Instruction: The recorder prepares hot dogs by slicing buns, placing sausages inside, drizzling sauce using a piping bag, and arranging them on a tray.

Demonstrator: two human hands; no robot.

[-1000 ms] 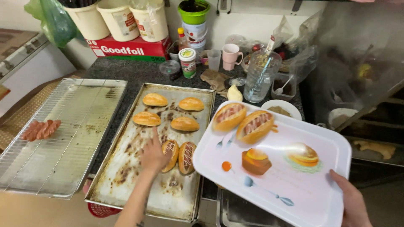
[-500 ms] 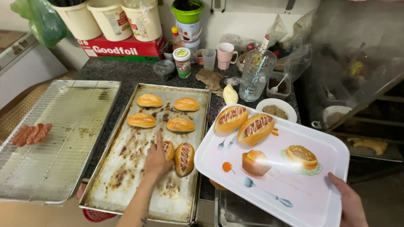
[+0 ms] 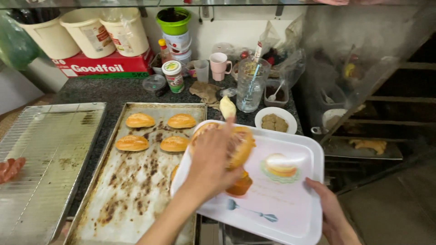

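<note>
My left hand (image 3: 210, 159) reaches over the white plastic tray (image 3: 290, 204) and is closed around a filled bun (image 3: 243, 146), which it sets among the other buns there; it hides most of them. My right hand (image 3: 328, 212) grips the tray's near right edge and holds it tilted above the counter. To the left lies a stained metal baking tray (image 3: 131, 195) with plain golden buns (image 3: 140, 120) in two rows at its far end. One more bun (image 3: 174, 172) peeks out under the white tray's edge.
A wire cooling rack (image 3: 50, 154) lies at the left with reddish sausage pieces (image 3: 9, 168) on it. Behind stand white buckets (image 3: 86, 34), a red box (image 3: 104, 66), a jar (image 3: 173, 75), a pink mug (image 3: 220, 63), a glass pitcher (image 3: 250, 81) and a small white bowl (image 3: 275, 121).
My left hand has left the baking tray, where it rested on two filled buns, and moved right onto the white tray with a bun. The white tray has shifted left, closer to the baking tray.
</note>
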